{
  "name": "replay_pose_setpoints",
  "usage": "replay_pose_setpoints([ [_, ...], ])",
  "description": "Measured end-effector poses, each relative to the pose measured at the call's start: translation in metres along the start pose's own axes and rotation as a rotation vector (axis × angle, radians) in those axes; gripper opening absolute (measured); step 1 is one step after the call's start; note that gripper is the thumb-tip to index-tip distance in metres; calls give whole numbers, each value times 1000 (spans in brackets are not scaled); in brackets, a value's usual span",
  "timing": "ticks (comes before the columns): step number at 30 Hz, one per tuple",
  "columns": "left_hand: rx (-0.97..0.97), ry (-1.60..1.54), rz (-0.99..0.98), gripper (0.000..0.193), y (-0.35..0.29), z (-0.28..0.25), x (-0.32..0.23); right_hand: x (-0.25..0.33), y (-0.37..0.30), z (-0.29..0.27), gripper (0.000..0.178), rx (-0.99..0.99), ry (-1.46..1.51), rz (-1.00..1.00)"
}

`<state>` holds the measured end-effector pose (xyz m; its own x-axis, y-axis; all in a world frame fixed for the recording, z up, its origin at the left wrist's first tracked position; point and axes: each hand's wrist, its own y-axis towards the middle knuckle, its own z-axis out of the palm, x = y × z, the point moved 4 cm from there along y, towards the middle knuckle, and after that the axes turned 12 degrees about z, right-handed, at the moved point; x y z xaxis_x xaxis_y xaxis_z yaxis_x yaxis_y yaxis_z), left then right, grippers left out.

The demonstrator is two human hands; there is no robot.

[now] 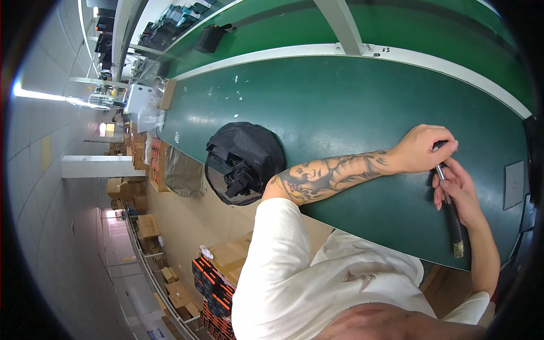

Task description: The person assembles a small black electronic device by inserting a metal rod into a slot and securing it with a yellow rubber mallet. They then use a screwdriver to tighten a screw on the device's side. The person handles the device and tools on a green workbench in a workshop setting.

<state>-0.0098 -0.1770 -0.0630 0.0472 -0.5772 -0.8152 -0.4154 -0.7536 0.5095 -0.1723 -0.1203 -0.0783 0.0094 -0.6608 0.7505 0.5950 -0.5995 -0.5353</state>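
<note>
Our white shirt [294, 272] fills the foreground; left of it, one black mesh pouch [245, 161] waits untouched on the green belt [340, 102]. Our left hand [422, 148] and right hand [458, 190] both close on one black brush [453, 221]; work looks barely begun.

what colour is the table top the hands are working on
Dark green, edged by a white rim; the flat work table shows it best in the head view.

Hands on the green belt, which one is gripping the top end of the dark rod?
The left hand, on the tattooed forearm; the right hand only steadies the dark rod lower down.
</note>
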Motion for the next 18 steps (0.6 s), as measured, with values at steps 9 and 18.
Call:
replay_pose_setpoints([
  [9, -13, -18, 1, 17, -1, 1, 2, 1, 0, 0, 68, 23, 40, 22],
  [18, -4, -17, 5, 16, -1, -1, 0, 3, -1, 2, 64, 8, 27, 33],
])
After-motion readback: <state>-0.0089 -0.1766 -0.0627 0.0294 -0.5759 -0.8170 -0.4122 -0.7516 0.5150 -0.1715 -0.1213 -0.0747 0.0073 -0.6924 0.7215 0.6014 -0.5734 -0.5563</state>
